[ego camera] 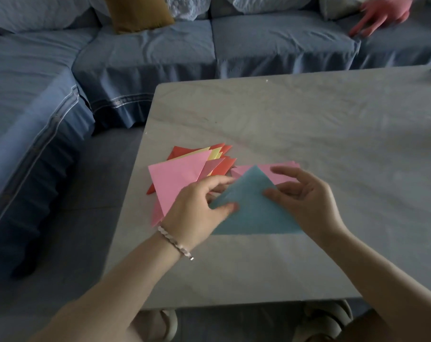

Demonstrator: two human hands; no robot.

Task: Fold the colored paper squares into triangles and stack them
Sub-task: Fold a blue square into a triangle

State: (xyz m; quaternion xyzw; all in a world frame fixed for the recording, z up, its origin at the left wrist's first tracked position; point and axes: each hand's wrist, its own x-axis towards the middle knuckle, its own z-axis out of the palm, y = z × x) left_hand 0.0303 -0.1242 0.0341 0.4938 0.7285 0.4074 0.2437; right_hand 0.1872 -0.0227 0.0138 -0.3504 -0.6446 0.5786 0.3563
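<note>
A blue paper triangle [255,213] lies on the grey table [308,119], point away from me. My left hand [199,208] grips its left edge, thumb on top and fingers underneath. My right hand [305,196] touches its right slope with thumb and fingertips, the other fingers spread above. To the left sits a fanned stack of folded triangles [184,176], pink on top, with yellow and red below. Unfolded pink squares [281,172] lie behind the blue triangle, partly hidden by it.
A blue sofa [147,53] wraps around the table's far and left sides, with a mustard cushion [137,12]. Another person's hand [382,16] rests on the sofa at the top right. The table's left edge runs close to the stack.
</note>
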